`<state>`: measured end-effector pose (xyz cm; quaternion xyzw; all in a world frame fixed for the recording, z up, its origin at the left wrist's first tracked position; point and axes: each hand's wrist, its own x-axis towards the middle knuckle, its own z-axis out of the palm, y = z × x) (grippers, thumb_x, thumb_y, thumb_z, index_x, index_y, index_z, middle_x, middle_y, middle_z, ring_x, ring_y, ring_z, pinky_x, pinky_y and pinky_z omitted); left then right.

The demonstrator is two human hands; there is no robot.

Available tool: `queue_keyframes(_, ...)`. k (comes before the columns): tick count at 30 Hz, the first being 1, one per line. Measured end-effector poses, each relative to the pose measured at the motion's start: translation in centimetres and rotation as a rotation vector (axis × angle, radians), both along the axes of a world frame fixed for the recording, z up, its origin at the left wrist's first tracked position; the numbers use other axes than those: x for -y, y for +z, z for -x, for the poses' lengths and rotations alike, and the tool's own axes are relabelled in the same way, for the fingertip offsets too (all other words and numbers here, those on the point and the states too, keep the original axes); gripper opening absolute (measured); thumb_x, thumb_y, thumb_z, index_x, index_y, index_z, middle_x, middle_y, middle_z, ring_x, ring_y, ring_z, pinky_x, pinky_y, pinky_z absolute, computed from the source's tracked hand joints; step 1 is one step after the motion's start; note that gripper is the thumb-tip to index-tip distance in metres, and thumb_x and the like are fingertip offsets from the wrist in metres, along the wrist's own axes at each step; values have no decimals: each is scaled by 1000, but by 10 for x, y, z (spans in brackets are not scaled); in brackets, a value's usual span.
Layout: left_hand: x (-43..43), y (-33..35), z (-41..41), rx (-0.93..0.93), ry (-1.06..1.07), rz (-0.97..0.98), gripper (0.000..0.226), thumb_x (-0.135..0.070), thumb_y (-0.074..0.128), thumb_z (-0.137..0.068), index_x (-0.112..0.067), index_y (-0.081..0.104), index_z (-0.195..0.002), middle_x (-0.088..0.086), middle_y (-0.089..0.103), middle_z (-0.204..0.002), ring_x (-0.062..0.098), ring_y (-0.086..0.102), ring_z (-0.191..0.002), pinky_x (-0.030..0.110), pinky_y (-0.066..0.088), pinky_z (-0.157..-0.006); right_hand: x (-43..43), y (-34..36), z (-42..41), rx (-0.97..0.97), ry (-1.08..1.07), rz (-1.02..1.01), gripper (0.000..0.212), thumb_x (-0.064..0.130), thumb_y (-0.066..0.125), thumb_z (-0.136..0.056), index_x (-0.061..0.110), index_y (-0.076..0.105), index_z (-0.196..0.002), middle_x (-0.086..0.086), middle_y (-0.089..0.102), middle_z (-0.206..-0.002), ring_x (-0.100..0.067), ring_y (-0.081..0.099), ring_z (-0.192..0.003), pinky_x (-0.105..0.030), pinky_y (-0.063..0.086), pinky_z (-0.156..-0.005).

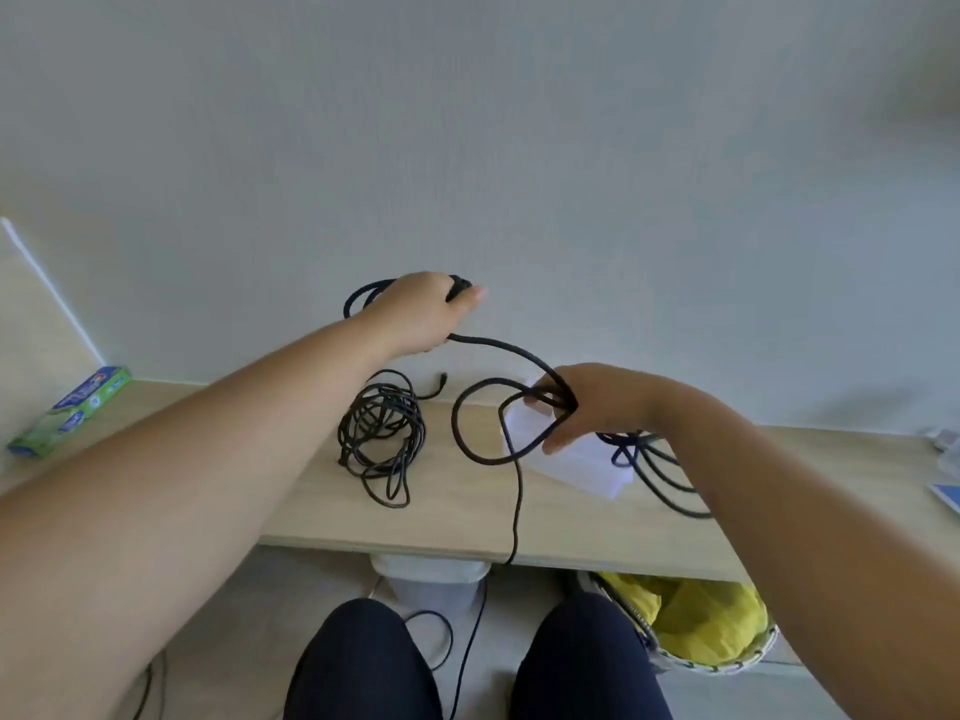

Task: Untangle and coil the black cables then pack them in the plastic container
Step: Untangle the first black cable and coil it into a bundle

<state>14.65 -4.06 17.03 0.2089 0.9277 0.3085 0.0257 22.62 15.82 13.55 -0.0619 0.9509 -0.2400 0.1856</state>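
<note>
The left hand (415, 314) grips the plug end of the thick black cable (498, 347). The right hand (587, 407) pinches its loops above the desk (457, 517). The tail hanging off the near edge could snag and pull the loops loose.

Likely a home room: wooden desk (447, 511) against plain wall (519, 148), lined wastebasket (748, 662) beneath.

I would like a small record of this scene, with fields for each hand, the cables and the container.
left hand: raised, grips the thick black cable
right hand: holds loops of the same cable
thin cable bundle: loosely tangled, lying on the table
white plastic container: on the table, partly under the right hand
green box: far left
</note>
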Motion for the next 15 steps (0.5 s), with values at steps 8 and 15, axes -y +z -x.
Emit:
queue_keyframes(8,-3,64,-2,246,-320,-217,59,-68,66,-69,-11,50,-76,-7,27,-47,12,21,-42,20,20,-40,-36,92,4,-655,-105,174,28,17,76,-79,26,61,-102,16,68,-83,5,60,-76,-15,44,-72)
queue_keyframes(15,-16,114,-9,304,-257,-581,41,-46,49,-93,-13,46,-67,-5,26,-42,9,18,-35,20,16,-39,-41,116,2,-1110,-97,144,24,13,62,-90,17,70,-112,-2,73,-92,-19,66,-86,-31,51,-78)
